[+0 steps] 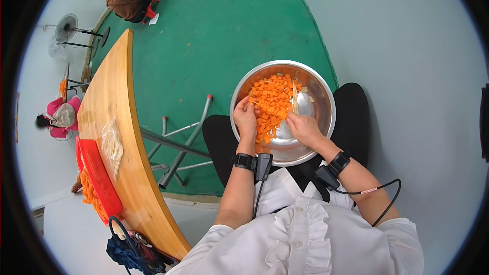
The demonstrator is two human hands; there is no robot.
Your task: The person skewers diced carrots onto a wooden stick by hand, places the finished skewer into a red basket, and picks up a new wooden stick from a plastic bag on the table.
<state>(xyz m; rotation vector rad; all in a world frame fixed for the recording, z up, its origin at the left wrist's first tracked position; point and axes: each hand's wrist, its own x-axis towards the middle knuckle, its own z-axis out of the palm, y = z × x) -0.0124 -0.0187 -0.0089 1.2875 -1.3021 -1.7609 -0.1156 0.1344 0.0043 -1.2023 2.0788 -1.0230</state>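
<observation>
A round metal bowl (318, 145) rests on my lap, holding a heap of orange diced carrot (272, 94). Several thin wooden skewers (295, 97) lie together over the carrot on the right side. My left hand (245, 118) reaches over the bowl's left side, thumb and fingertips pinched at a carrot cube (251, 100). A short pale stick tip seems to show beside that cube. Over the lower right of the heap, my right hand (304, 128) has its fingers pinched close to the skewers' lower ends. What sits in its fingertips is hidden.
Left of me stands a wooden table (147, 183) with a plastic bag of sticks (112, 147) and a red tray (99, 178) of carrot. Folding metal legs (186, 145) stand near my knee. A dark bag (127, 252), a fan (67, 28) and two seated people are farther off.
</observation>
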